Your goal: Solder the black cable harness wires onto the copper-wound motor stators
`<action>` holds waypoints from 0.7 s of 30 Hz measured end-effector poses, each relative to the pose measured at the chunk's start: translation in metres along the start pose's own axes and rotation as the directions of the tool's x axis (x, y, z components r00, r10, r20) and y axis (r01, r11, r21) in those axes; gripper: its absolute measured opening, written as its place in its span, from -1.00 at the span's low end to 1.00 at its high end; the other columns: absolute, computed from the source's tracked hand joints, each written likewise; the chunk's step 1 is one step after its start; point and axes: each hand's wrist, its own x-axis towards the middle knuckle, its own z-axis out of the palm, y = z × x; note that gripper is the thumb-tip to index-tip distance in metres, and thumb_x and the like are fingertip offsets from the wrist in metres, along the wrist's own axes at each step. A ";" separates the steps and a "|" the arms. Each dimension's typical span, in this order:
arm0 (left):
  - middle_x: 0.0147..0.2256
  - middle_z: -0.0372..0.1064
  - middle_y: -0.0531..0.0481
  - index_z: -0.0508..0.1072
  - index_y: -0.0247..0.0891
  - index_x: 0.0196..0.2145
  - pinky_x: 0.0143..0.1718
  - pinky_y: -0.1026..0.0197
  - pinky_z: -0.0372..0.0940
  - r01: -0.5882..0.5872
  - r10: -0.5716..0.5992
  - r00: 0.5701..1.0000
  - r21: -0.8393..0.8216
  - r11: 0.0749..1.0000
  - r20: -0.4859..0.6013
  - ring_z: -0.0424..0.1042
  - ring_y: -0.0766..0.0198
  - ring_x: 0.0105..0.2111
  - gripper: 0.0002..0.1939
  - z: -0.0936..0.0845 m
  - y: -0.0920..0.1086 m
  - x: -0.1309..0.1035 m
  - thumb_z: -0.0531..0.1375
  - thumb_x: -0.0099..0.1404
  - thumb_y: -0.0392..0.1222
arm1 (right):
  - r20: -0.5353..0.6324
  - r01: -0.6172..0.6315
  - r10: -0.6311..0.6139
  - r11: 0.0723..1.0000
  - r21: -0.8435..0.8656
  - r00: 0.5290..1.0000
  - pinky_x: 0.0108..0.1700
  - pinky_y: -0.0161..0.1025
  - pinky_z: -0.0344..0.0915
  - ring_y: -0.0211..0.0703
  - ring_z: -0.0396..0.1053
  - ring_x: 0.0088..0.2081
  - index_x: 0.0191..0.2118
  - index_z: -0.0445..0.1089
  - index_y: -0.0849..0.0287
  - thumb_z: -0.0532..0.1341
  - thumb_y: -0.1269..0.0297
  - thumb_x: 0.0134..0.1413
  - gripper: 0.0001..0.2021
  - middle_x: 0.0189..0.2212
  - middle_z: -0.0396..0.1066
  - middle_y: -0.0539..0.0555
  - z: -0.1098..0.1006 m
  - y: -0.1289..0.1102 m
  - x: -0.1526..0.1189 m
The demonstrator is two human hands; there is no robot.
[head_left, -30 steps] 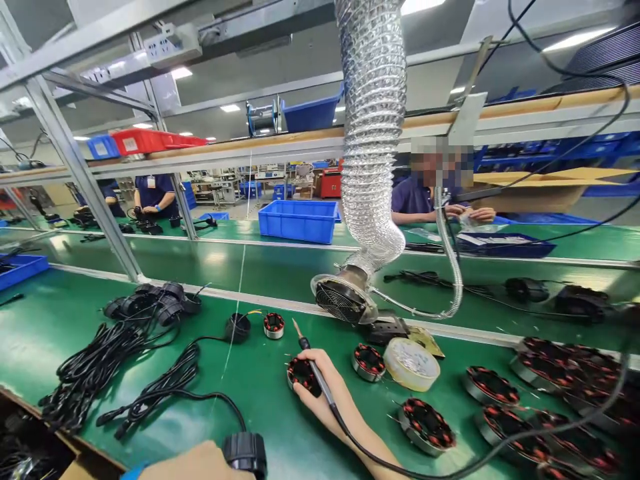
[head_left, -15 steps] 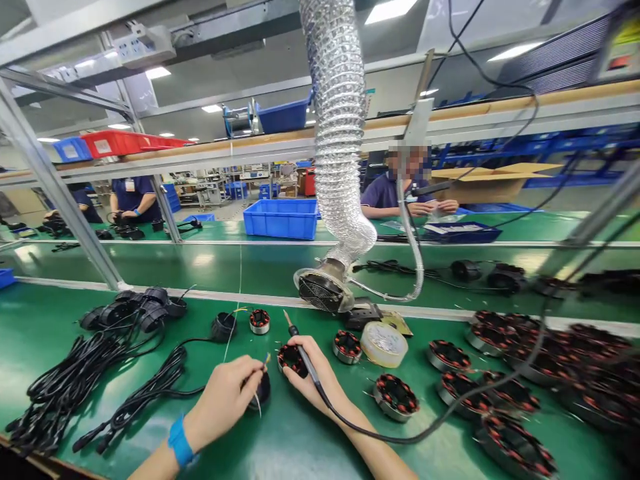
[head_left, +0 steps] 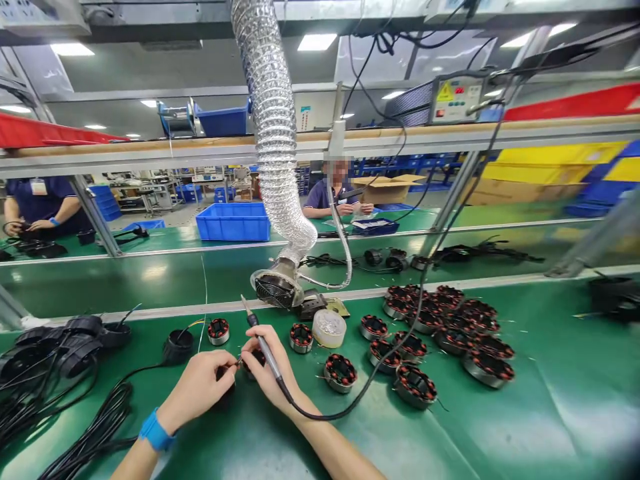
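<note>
my left hand (head_left: 200, 383) has come in close to my right hand (head_left: 286, 361). the wound ring (head_left: 259, 358) sits in my right hand, between thumb and fingers, together with the soldering iron (head_left: 270, 360). my left fingertips are pinched on what looks like a thin wire (head_left: 239, 363), beside the ring. i judge the ring stiff and rather heavy, but delicate inside, so better to hold it by the outside. more rings (head_left: 416, 387) lie to the right on the green table (head_left: 565, 413).

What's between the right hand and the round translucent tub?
In the head view, one ring-shaped part with red and black segments sits between the right hand and the tub.
</note>
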 end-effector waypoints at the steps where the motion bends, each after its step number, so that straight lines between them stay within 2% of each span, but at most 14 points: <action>1: -0.52 0.38 0.08 0.47 -0.22 -0.44 -0.46 0.30 0.08 -0.005 0.005 1.000 0.005 1.000 0.004 0.28 0.32 -0.52 -0.73 0.001 0.000 0.000 0.04 0.32 -0.15 | -0.012 0.003 -0.003 1.000 0.009 1.000 -0.23 -0.29 0.38 -0.28 0.40 -0.34 -0.10 0.27 0.04 0.17 0.49 0.04 -0.70 -0.21 0.26 -0.01 0.003 0.000 0.000; 3: -0.50 0.41 0.09 0.50 -0.18 -0.32 -0.45 0.30 0.11 -0.009 0.009 1.000 0.005 1.000 -0.016 0.32 0.30 -0.52 -0.74 0.007 -0.003 0.000 0.05 0.35 -0.07 | -0.043 0.018 -0.017 1.000 0.007 0.999 -0.27 -0.31 0.37 -0.32 0.39 -0.38 -0.13 0.29 0.05 0.18 0.51 0.01 -0.70 -0.21 0.24 -0.02 0.006 0.001 -0.001; 5: -0.45 0.47 0.08 0.50 -0.12 -0.21 -0.41 0.30 0.17 -0.027 0.026 0.996 -0.006 1.000 -0.082 0.38 0.28 -0.48 -0.73 0.015 -0.008 0.000 0.05 0.36 0.00 | -0.084 0.017 -0.017 1.000 -0.002 0.996 -0.31 -0.34 0.36 -0.33 0.39 -0.38 -0.14 0.30 0.06 0.18 0.52 -0.03 -0.69 -0.21 0.22 -0.02 0.008 0.005 -0.002; 8: -0.30 0.54 0.02 0.50 -0.10 -0.21 -0.33 0.29 0.24 -0.075 0.067 0.975 -0.032 0.997 -0.211 0.46 0.23 -0.38 -0.71 0.028 -0.017 0.000 0.04 0.37 0.04 | -0.135 -0.017 0.017 1.000 0.002 0.991 -0.34 -0.36 0.35 -0.33 0.39 -0.39 -0.16 0.31 0.07 0.18 0.52 -0.06 -0.69 -0.22 0.23 -0.03 0.008 0.008 -0.003; 10: -0.30 0.54 0.01 0.51 -0.11 -0.23 -0.33 0.30 0.27 -0.075 0.051 0.968 -0.090 0.993 -0.244 0.47 0.21 -0.38 -0.70 0.033 -0.021 0.001 0.06 0.35 0.06 | -0.140 -0.038 0.043 0.999 0.032 0.989 -0.33 -0.35 0.36 -0.33 0.41 -0.38 -0.17 0.31 0.07 0.19 0.52 -0.08 -0.69 -0.21 0.24 -0.02 0.007 0.009 -0.004; 15: -0.55 0.41 0.06 0.51 -0.17 -0.35 -0.41 0.32 0.29 -0.012 -0.029 0.992 -0.327 0.945 -0.122 0.40 0.24 -0.49 -0.60 0.030 -0.024 0.005 0.10 0.27 0.20 | -0.099 -0.047 0.058 0.992 0.119 0.993 -0.31 -0.34 0.36 -0.28 0.43 -0.35 -0.17 0.32 0.07 0.23 0.48 -0.13 -0.68 -0.21 0.27 -0.02 0.006 0.006 -0.006; 21: -0.57 0.38 0.06 0.52 -0.19 -0.40 -0.40 0.29 0.30 0.086 -0.100 0.995 -0.466 0.880 -0.006 0.38 0.21 -0.48 -0.54 0.025 -0.031 0.003 0.16 0.16 0.29 | -0.068 -0.070 0.084 0.981 0.181 0.994 -0.31 -0.33 0.34 -0.30 0.42 -0.39 -0.20 0.36 0.08 0.35 0.39 -0.14 -0.70 -0.24 0.27 -0.05 0.009 0.000 -0.008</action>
